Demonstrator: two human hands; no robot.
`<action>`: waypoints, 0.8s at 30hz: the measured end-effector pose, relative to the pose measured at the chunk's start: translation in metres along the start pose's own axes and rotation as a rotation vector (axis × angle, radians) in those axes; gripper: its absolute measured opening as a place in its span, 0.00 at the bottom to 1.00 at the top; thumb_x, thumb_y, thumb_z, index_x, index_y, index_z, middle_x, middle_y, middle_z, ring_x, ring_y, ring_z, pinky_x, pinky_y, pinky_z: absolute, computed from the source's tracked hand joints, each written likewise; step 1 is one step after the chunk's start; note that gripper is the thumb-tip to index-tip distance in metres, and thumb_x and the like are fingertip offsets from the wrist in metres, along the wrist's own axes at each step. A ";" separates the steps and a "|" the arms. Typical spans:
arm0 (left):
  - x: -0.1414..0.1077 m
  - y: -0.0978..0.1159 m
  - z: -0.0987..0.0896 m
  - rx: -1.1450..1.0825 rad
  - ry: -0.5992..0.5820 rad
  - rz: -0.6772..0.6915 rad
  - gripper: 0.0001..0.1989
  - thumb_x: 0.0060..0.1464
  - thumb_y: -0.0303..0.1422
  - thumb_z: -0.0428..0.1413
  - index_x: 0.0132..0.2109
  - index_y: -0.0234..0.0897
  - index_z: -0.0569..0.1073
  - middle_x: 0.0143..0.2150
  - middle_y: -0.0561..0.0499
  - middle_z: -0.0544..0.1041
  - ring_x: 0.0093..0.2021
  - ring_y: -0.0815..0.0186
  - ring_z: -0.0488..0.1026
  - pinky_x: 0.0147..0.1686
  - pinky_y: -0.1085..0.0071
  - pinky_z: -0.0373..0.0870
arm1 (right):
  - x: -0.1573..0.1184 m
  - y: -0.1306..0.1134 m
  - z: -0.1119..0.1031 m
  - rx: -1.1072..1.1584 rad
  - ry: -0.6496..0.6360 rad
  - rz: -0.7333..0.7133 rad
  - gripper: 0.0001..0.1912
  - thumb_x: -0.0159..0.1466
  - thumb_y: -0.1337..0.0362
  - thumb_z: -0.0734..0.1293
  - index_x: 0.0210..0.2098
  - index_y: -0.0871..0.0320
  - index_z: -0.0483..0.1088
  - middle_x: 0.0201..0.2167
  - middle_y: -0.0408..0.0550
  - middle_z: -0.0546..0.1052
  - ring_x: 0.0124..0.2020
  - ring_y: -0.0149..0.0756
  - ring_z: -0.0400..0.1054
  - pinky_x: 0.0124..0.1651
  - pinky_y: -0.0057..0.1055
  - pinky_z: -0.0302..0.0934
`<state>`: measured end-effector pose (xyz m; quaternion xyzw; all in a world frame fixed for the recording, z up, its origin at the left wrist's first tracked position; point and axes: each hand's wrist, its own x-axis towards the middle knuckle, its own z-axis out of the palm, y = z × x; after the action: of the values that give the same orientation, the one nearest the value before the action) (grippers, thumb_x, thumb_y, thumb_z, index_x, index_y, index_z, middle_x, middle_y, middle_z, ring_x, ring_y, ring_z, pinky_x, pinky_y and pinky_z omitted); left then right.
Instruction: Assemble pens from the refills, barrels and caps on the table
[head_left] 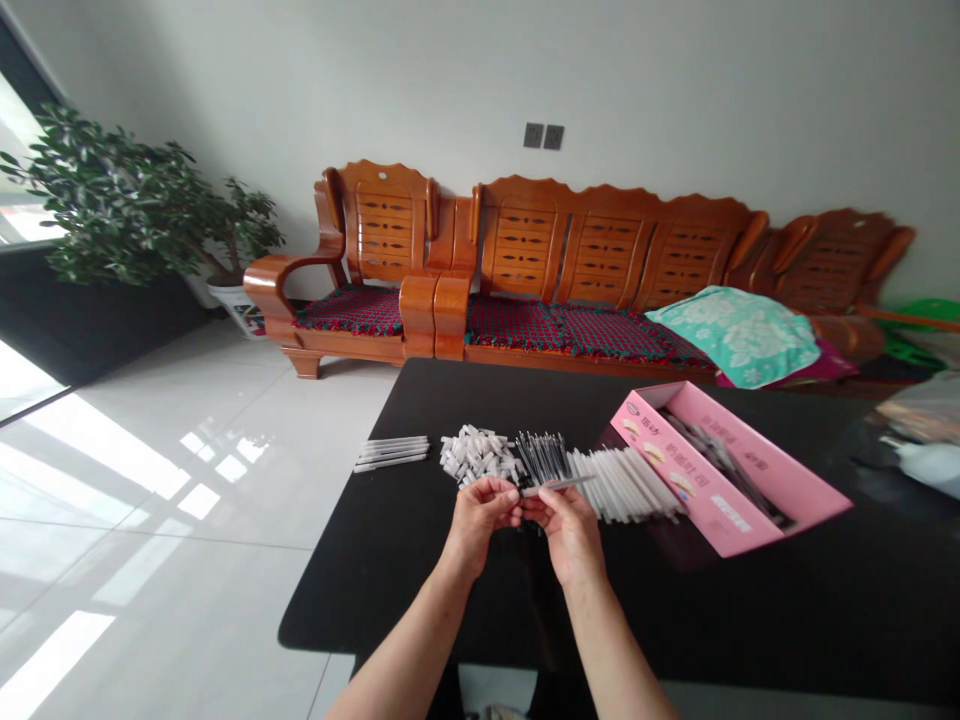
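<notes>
A pen barrel, whitish and slim, lies almost level in the fingers of my right hand. Close by its left end, my left hand is pinched; what sits between those fingertips is too small to tell. Just beyond my hands is a heap of white pen caps. Dark pen refills lie side by side to the right of the caps. A row of white pen barrels comes after them. Several pens are lined up at the table's left side.
A pink box with dark slender pieces inside stands on the black table, right of the barrels. Plastic bags lie at the far right. Behind the table is a wooden sofa with a turquoise cloth; a potted plant stands left.
</notes>
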<state>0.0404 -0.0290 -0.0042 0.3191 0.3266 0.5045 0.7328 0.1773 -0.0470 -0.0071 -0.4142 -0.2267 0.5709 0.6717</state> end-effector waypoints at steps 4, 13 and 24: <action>0.000 -0.001 -0.001 0.024 0.007 0.016 0.15 0.43 0.37 0.69 0.32 0.29 0.75 0.25 0.51 0.75 0.23 0.72 0.71 0.28 0.75 0.70 | 0.000 -0.001 0.002 -0.014 0.008 -0.007 0.14 0.49 0.65 0.78 0.31 0.60 0.72 0.25 0.48 0.81 0.25 0.37 0.76 0.30 0.30 0.72; 0.001 -0.001 0.000 0.089 0.068 0.075 0.15 0.43 0.37 0.68 0.31 0.30 0.75 0.23 0.52 0.74 0.22 0.72 0.70 0.25 0.75 0.68 | -0.001 0.002 0.004 -0.051 0.047 -0.002 0.15 0.48 0.64 0.78 0.31 0.60 0.71 0.22 0.46 0.80 0.24 0.36 0.76 0.27 0.29 0.71; 0.002 -0.006 -0.002 0.185 0.053 0.226 0.19 0.40 0.36 0.70 0.38 0.33 0.75 0.33 0.49 0.77 0.31 0.67 0.75 0.32 0.74 0.72 | 0.002 0.005 0.003 -0.021 0.059 0.037 0.16 0.47 0.64 0.79 0.29 0.60 0.72 0.22 0.48 0.81 0.23 0.36 0.76 0.26 0.27 0.71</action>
<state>0.0421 -0.0290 -0.0103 0.4063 0.3531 0.5597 0.6301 0.1723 -0.0446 -0.0092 -0.4422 -0.2052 0.5681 0.6630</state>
